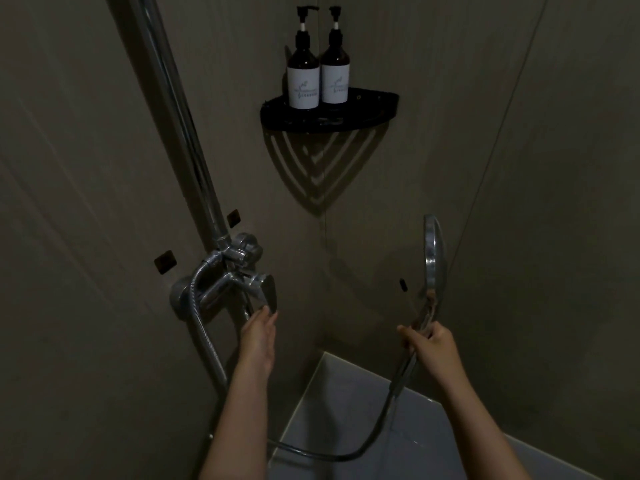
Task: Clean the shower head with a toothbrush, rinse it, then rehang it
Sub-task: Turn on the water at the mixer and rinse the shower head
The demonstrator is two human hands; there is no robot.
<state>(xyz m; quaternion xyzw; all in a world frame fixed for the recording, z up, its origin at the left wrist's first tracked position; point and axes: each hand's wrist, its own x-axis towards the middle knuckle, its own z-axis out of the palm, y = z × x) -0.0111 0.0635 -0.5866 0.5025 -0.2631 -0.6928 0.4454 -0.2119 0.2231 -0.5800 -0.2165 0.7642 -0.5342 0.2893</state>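
Two limbs are recorded in the head view. The left forearm and right forearm are seen bare along their whole visible length, from the lower frame edge to the wrists. The left hand and right hand are likewise uncovered. Both forearms are noted as slender, narrowing toward the wrist. Lighting is dim, so nails and fine surface marks cannot be resolved. Everything above the forearms is cut off by the frame edge.

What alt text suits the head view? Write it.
A person's right hand grips a chrome shower head by its handle while the left hand touches the faucet lever. Two pump bottles stand on a black corner shelf.
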